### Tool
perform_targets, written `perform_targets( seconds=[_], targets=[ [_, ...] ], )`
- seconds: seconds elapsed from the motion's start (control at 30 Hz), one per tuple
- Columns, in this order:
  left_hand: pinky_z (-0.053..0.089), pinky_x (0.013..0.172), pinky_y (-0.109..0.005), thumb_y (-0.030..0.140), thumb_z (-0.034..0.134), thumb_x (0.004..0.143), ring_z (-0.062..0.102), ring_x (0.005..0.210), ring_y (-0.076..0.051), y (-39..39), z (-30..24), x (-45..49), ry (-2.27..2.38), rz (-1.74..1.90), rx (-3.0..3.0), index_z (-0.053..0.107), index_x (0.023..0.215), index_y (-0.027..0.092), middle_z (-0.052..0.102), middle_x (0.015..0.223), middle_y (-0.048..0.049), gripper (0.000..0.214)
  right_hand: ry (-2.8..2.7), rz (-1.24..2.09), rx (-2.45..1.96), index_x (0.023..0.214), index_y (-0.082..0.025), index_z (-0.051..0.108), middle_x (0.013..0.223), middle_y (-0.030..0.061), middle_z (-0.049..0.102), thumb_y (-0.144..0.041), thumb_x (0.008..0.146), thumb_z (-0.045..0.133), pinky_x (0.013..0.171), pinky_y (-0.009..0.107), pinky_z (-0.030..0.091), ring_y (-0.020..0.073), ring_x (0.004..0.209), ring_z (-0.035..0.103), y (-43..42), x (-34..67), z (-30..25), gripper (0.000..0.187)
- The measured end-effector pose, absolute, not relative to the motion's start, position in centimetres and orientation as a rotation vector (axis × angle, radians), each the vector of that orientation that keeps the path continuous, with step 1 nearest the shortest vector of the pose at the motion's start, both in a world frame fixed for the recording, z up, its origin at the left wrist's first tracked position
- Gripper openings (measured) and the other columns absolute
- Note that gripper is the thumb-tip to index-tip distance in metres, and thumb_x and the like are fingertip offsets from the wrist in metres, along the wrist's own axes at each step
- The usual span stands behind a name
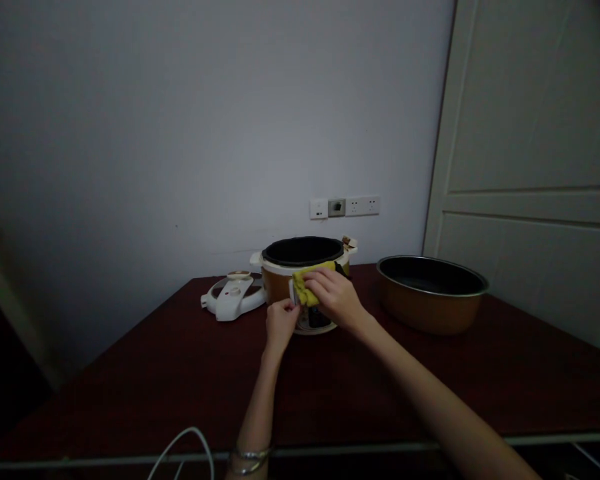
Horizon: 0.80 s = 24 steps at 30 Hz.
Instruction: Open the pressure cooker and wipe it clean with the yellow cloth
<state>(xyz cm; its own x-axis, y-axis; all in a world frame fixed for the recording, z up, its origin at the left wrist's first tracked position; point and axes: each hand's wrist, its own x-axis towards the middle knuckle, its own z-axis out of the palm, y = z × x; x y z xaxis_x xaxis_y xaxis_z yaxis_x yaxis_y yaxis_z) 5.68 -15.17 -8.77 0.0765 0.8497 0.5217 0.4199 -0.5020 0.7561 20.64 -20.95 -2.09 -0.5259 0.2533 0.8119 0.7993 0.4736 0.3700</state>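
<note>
An electric pressure cooker with an orange-brown body, white rim and black inner pot stands without its lid at the table's far side. My right hand is closed on a folded yellow cloth with a dark patch, pressed to the upper front of the cooker. Lower and to the left, my left hand has its fingers pinched together at the cooker's front, close beside the cloth. Whatever those fingers hold is too small to make out. The hands and cloth hide much of the front panel.
Left of the cooker lies its white lid. A large orange-brown pot with a dark inside stands to the right on the dark red table. Wall sockets are behind. A white cable loops at the front edge.
</note>
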Motion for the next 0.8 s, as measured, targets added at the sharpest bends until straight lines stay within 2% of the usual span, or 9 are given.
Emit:
perform_targets(
  seconds=[0.1,0.23,0.37,0.53,0.6,0.8],
  targets=[
    [0.028,0.048,-0.023,0.019,0.054,0.064,0.041,0.050,-0.011,-14.9,-8.7,5.6,1.180,1.425,1.938,0.054,0.049,0.015,0.048,0.047,0.0017,0.016,-2.117,-1.056,-0.826,0.098,-0.013,0.060,0.110,0.0098,0.065,-0.017,0.093,0.042,0.078,0.034,0.042,0.0221,0.102,0.052,-20.1,18.8,-2.9,0.019],
    [0.030,0.050,-0.023,0.017,0.054,0.062,0.043,0.051,-0.012,-14.8,-8.6,5.6,1.166,1.433,1.927,0.055,0.050,0.014,0.052,0.049,0.0001,0.012,-2.154,-1.115,-0.917,0.104,-0.011,0.061,0.117,0.0108,0.063,-0.015,0.092,0.044,0.072,0.034,0.041,0.0217,0.097,0.053,-19.9,17.7,-3.3,0.021],
    [0.028,0.047,-0.021,0.022,0.052,0.065,0.039,0.048,-0.010,-14.9,-8.8,5.9,1.173,1.438,1.879,0.052,0.047,0.015,0.044,0.045,0.0032,0.019,-2.060,-1.134,-0.976,0.111,-0.012,0.061,0.117,0.0100,0.064,-0.015,0.091,0.047,0.066,0.034,0.040,0.0217,0.086,0.052,-20.1,19.0,-3.6,0.025],
    [0.026,0.047,-0.021,0.047,0.062,0.065,0.034,0.047,-0.009,-15.2,-8.7,6.2,1.142,1.474,1.812,0.047,0.042,0.016,0.038,0.044,0.0047,0.041,-1.904,-1.071,-1.043,0.111,-0.012,0.062,0.106,0.0088,0.069,-0.010,0.087,0.048,0.067,0.034,0.040,0.0220,0.080,0.051,-20.9,22.0,-4.3,0.028],
    [0.026,0.047,-0.021,0.052,0.063,0.063,0.033,0.047,-0.008,-15.2,-8.7,6.2,1.115,1.482,1.799,0.046,0.042,0.016,0.037,0.044,0.0048,0.044,-1.873,-1.056,-1.057,0.111,-0.011,0.062,0.104,0.0089,0.069,-0.009,0.086,0.049,0.067,0.033,0.041,0.0219,0.079,0.050,-21.1,22.4,-4.4,0.029],
    [0.023,0.046,-0.022,0.037,0.059,0.060,0.032,0.048,-0.009,-14.8,-8.9,6.1,1.073,1.490,1.732,0.047,0.043,0.016,0.037,0.044,0.0045,0.030,-1.925,-1.132,-0.983,0.100,-0.012,0.064,0.109,0.0094,0.067,-0.014,0.088,0.050,0.064,0.033,0.039,0.0213,0.083,0.052,-20.3,19.6,-3.7,0.019]
  ],
)
